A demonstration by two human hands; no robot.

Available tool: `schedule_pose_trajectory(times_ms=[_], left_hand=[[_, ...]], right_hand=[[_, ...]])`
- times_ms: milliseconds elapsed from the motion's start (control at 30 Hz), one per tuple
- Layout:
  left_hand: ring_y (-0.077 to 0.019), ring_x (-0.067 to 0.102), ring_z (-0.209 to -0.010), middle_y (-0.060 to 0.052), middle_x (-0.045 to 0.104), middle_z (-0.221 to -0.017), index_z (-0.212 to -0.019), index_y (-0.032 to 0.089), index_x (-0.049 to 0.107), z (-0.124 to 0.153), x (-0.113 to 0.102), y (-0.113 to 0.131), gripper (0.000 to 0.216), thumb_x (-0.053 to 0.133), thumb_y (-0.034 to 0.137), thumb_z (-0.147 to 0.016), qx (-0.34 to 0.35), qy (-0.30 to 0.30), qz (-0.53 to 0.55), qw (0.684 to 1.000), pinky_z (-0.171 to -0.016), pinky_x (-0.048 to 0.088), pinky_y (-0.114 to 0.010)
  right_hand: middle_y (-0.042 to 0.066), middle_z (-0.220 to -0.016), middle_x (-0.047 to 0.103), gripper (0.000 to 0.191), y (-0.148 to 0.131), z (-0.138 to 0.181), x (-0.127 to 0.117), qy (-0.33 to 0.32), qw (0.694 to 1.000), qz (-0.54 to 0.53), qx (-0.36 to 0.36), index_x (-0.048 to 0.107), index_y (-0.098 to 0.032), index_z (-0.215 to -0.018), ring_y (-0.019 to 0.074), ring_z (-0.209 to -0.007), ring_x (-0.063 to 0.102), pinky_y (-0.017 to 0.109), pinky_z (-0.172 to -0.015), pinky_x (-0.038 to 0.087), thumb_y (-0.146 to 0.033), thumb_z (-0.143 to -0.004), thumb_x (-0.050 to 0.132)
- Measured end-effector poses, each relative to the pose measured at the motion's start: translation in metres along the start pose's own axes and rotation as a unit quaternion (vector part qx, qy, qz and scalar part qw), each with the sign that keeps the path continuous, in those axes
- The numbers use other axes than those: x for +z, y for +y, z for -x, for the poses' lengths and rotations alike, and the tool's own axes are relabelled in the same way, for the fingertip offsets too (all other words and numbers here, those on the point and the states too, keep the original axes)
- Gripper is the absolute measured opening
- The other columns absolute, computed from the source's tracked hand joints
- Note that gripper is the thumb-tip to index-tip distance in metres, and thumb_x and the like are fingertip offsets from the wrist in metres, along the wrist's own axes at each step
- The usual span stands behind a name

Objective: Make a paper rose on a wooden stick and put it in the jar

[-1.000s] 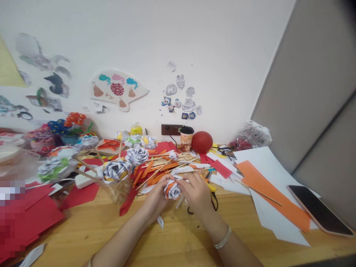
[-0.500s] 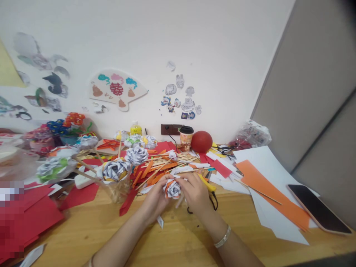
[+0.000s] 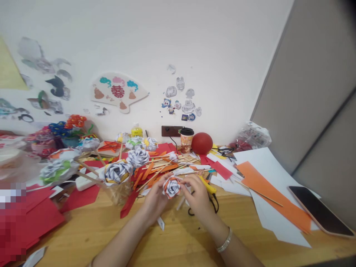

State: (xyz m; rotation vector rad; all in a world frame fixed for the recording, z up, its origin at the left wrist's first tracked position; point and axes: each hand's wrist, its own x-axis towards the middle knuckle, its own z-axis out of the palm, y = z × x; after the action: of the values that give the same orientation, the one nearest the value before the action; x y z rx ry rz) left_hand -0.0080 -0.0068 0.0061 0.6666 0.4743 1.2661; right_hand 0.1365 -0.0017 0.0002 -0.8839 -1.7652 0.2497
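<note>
Both of my hands meet over the middle of the wooden table (image 3: pixel 172 241). They hold a small paper rose (image 3: pixel 171 186), white and grey with orange outer petals. My left hand (image 3: pixel 154 202) cups it from the left with the fingers curled under it. My right hand (image 3: pixel 198 197) pinches its right edge with thumb and fingertips; a silver bracelet sits on that wrist. A short pale stick pokes out below the flower. Yellow-handled scissors (image 3: pixel 210 192) lie just right of my right hand.
A pile of wooden sticks, orange and red strips (image 3: pixel 161 165) lies behind the hands. Finished paper roses on sticks (image 3: pixel 116 171) stand in a clear cup at the left. A paper cup (image 3: pixel 186 140), red ball (image 3: pixel 201 143), white and orange sheets (image 3: pixel 267 185) and a phone (image 3: pixel 319 213) are at right.
The rose has risen slightly and turned, so its orange petals face the camera more. My right fingers shifted from over the flower to its right edge.
</note>
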Motion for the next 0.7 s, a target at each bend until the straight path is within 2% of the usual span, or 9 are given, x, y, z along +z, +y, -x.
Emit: schedule_pose_trajectory(times_ms=[100, 267, 367, 533, 700], left_hand=[[-0.0175, 0.057, -0.066, -0.006, 0.063, -0.077, -0.095, 0.014, 0.055, -0.0008, -0.0052, -0.002, 0.024, 0.045, 0.016, -0.074, -0.044, -0.048, -0.003, 0.998, -0.057, 0.046, -0.031], [-0.0164, 0.055, -0.063, -0.005, 0.06, -0.072, -0.086, 0.014, 0.057, -0.0018, -0.0051, -0.005, 0.018, 0.046, 0.018, -0.073, -0.015, -0.058, -0.012, 0.998, -0.054, 0.044, -0.028], [-0.015, 0.054, -0.062, -0.005, 0.06, -0.073, -0.086, 0.014, 0.057, -0.0027, -0.0049, -0.0068, 0.018, 0.047, 0.016, -0.071, -0.01, -0.056, -0.021, 0.998, -0.053, 0.043, -0.026], [-0.0148, 0.054, -0.066, -0.005, 0.061, -0.078, -0.09, 0.015, 0.058, -0.0044, -0.009, -0.0082, 0.021, 0.048, 0.017, -0.072, 0.001, -0.057, -0.012, 0.998, -0.056, 0.044, -0.026], [-0.0143, 0.054, -0.064, -0.004, 0.061, -0.074, -0.087, 0.015, 0.058, -0.0018, -0.0046, -0.006, 0.019, 0.05, 0.018, -0.071, 0.01, -0.059, -0.034, 0.998, -0.056, 0.042, -0.024]], right_hand=[[0.004, -0.078, 0.057, 0.009, 0.0003, 0.0001, -0.0013, 0.017, 0.999, 0.039, -0.034, 0.058, -0.018, -0.079, 0.0172, -0.077, 0.051, 0.03, -0.069, 0.041, -0.016, -0.08, 0.05], [0.006, -0.08, 0.058, 0.015, 0.0023, -0.0001, -0.002, -0.001, 0.988, 0.121, -0.099, 0.06, -0.018, -0.084, 0.0187, -0.078, 0.049, 0.032, -0.069, 0.04, -0.014, -0.082, 0.046], [0.005, -0.078, 0.058, 0.017, 0.0022, -0.0004, -0.0026, -0.005, 0.987, 0.132, -0.097, 0.061, -0.018, -0.084, 0.0184, -0.076, 0.049, 0.031, -0.067, 0.04, -0.012, -0.082, 0.045], [0.005, -0.08, 0.059, 0.012, -0.0025, 0.0007, -0.0053, 0.038, 0.992, 0.1, -0.074, 0.06, -0.018, -0.084, 0.0181, -0.078, 0.051, 0.032, -0.071, 0.04, -0.016, -0.082, 0.048], [0.002, -0.074, 0.059, 0.011, -0.0024, -0.001, -0.0055, 0.0, 1.0, 0.005, -0.02, 0.06, -0.019, -0.076, 0.0162, -0.075, 0.053, 0.029, -0.067, 0.042, -0.021, -0.082, 0.051]])
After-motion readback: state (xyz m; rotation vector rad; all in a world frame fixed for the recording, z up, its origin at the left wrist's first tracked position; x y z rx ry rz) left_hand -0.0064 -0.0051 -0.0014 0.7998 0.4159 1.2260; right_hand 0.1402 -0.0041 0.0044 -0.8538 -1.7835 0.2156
